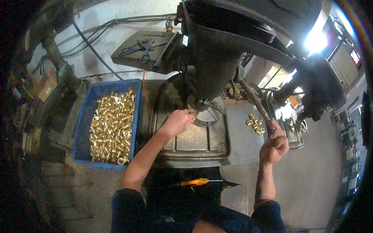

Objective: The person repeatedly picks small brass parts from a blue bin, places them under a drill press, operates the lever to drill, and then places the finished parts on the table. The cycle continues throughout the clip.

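Lever [254, 99] clasped by right hand [274, 146] | round fixture [208, 117] beside left hand [179, 122], grasp unclear

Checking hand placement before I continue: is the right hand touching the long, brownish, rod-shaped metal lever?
Touching. The head view shows the right hand gripping the lower end of the lever, with no visible gap between them.

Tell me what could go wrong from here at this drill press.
The bare left hand is close beside the drill chuck; if the chuck spins, fingers could be caught.

The right hand is on the feed lever, so a mistimed pull might bring the tool down near the left hand.

Loose brass-coloured chips below could nick bare skin.
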`<action>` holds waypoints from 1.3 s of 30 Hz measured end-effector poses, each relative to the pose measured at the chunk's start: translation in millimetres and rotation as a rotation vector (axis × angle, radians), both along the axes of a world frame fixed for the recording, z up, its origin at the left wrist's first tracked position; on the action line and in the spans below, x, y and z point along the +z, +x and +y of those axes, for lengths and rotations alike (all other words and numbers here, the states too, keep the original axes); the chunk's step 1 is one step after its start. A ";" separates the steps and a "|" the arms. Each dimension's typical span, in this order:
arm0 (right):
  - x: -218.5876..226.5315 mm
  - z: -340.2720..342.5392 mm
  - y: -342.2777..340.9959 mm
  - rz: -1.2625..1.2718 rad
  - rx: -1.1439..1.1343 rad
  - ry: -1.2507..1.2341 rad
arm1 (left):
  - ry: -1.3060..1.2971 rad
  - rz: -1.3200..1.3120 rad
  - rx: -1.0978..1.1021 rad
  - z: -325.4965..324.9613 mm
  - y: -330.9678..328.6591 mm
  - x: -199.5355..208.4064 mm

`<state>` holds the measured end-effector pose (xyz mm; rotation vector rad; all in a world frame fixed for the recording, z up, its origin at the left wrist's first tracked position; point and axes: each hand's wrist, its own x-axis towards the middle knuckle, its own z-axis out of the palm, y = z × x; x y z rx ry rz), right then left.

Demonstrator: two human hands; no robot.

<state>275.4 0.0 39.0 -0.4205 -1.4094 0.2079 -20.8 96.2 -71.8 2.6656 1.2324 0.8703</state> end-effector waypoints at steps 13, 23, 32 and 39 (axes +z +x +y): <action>-42.7 -23.7 -10.9 -0.500 0.029 -0.618 | 0.009 -0.060 0.002 -39.7 6.3 13.1; -56.5 -33.6 -69.5 -0.759 0.096 -0.606 | -0.613 -0.474 -0.123 -93.3 45.8 54.3; -129.3 9.5 59.9 -0.714 -0.193 -1.383 | -0.377 -0.120 -0.073 -111.1 -30.1 104.9; -214.1 62.4 197.1 -0.955 -0.669 -1.261 | -0.375 -0.135 0.510 -110.0 -177.3 93.4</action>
